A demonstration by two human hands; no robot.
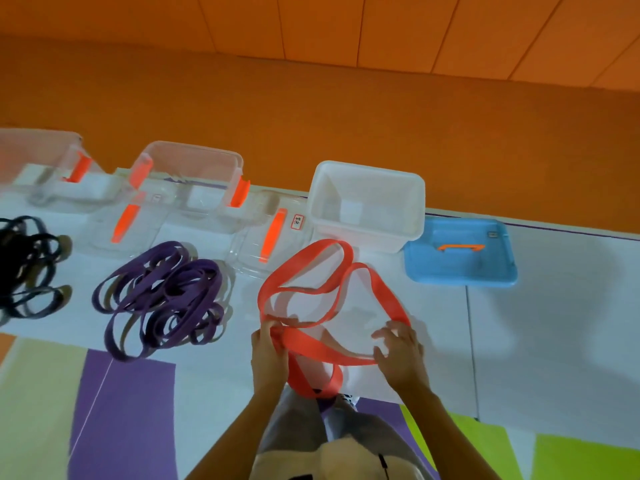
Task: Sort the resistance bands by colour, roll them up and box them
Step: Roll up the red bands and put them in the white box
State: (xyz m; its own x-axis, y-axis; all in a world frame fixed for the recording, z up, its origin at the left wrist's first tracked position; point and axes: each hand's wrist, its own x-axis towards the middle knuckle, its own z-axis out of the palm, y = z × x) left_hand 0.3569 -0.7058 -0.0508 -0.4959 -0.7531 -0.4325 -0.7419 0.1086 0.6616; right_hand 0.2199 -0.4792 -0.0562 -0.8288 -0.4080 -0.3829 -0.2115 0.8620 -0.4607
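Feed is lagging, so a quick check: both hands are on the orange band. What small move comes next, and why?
Probably draw the loose loops flat toward the left hand, then start rolling. That hand pinches a bunched part of the orange band, the right hand lies spread on it, and its loops sprawl unrolled before the open white box.

No text is legible in this view.

- A small white label (297,221) with a red border sits at the far right corner of the right clear lid (249,251), just left of the white box (367,202). It bears dark characters that are too small and blurred to read.
- A fainter label (157,199) sits on the left clear lid (145,230). Its content cannot be made out.
- A small dark mark (491,234) stands at the far right corner of the blue lid (460,271). It is unreadable.
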